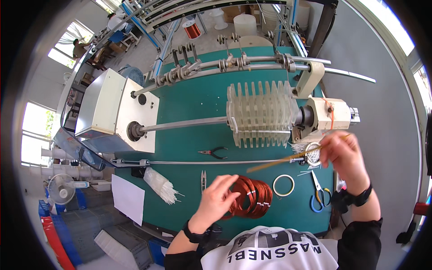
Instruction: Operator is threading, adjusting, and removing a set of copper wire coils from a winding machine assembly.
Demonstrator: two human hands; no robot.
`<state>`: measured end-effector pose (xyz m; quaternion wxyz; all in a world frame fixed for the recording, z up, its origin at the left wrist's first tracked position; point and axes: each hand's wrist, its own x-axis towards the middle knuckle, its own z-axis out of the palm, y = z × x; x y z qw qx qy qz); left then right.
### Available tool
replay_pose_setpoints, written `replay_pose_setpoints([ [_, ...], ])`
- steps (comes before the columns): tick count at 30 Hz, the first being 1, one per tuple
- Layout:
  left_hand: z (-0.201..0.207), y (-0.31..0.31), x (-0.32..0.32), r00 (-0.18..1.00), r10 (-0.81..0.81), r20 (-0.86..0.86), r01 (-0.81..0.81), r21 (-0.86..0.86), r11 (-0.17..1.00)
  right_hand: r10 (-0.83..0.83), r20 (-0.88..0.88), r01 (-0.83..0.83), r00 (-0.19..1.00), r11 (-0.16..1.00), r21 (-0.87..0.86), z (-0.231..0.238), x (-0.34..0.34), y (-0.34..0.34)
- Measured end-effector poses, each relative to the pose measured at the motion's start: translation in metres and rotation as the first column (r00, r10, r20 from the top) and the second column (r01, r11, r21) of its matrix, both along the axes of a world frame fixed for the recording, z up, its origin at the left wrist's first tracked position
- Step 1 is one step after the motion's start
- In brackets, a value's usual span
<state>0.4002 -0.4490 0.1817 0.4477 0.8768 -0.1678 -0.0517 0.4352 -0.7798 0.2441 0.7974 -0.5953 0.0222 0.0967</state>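
Observation:
My right hand [344, 155] is raised at the right, its fingers closed on a long, thin yellowish strip [288, 158]. The strip slants down to the left, and its free end hangs above a bundle of copper wire coils [256, 198]. Several coils stand side by side in that bundle, with small white ties around them. At its left edge is my left hand [217, 195], fingers curled and thumb against the coils; part of the grip is hidden. A roll of pale tape [283, 185] lies just right of the coils, on the green tabletop [180, 198].
A winding machine [117, 112] spans the far side, its shaft carrying a clear finned former [261, 112]. A thin rail [216, 162] crosses before it. Pliers [213, 153], snips [204, 180], scissors [318, 193], and a bag of white ties [162, 186] lie around.

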Motion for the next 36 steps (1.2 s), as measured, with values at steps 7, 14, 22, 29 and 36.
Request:
replay_pose_setpoints([
  [7, -0.013, 0.166, 0.042, 0.74, 0.584, 0.335, -0.636, 0.065, 0.769, -0.076, 0.661, 0.477, 0.746, 0.754, -0.452, 0.091, 0.165, -0.036],
  [14, -0.001, 0.382, 0.068, 0.149, 0.645, 0.749, -0.983, 0.04, 0.181, -0.186, 0.634, 0.573, 0.75, 0.661, -0.484, 0.042, 0.301, -0.05],
  [22, 0.013, 0.45, 0.12, 0.048, 0.995, 0.091, -0.85, -0.519, 0.089, -0.151, 0.628, 0.536, 0.763, 0.691, -0.485, -0.011, 0.391, -0.039],
  [29, -0.001, 0.451, 0.092, 0.02, 0.982, 0.189, -0.852, -0.511, 0.115, -0.01, 0.597, 0.491, 0.802, 0.581, -0.649, -0.027, 0.518, -0.044],
  [36, -0.002, 0.353, 0.095, 0.137, 0.981, 0.136, -0.765, -0.615, 0.192, 0.274, 0.623, 0.547, 0.733, 0.306, -0.779, 0.003, 0.439, -0.068],
])
